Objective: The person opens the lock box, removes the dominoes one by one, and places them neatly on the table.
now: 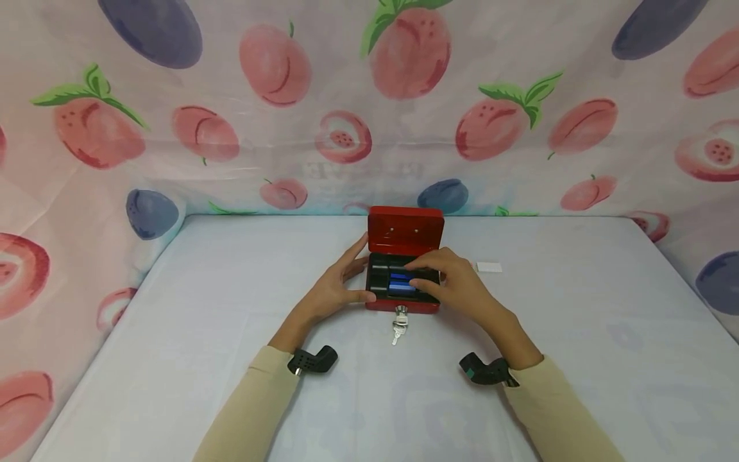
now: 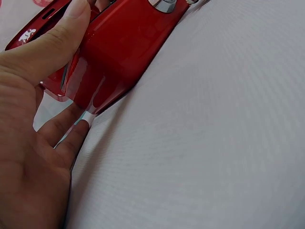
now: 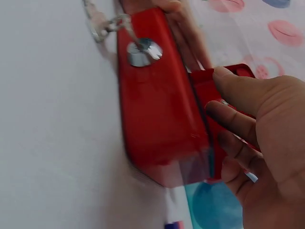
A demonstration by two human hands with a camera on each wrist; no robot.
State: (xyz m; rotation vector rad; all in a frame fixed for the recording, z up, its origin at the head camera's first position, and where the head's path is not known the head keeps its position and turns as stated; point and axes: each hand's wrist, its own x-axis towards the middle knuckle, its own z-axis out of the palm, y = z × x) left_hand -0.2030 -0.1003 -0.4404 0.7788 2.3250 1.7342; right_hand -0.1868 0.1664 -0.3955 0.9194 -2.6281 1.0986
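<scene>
A small red cash box stands with its lid raised and a black compartment tray inside. Blue objects, too small to identify, lie in the middle of the tray. At the box's left side my left hand holds it, thumb on the front corner and fingers behind. My right hand hovers over the tray's right part, thumb and fingertips apart near the blue objects. Nothing shows between those fingers in the right wrist view. Keys hang from the round front lock.
A small white card-like piece lies right of the box on the white tabletop. Behind the table hangs a fruit-patterned cloth. The raised lid stands at the back of the box.
</scene>
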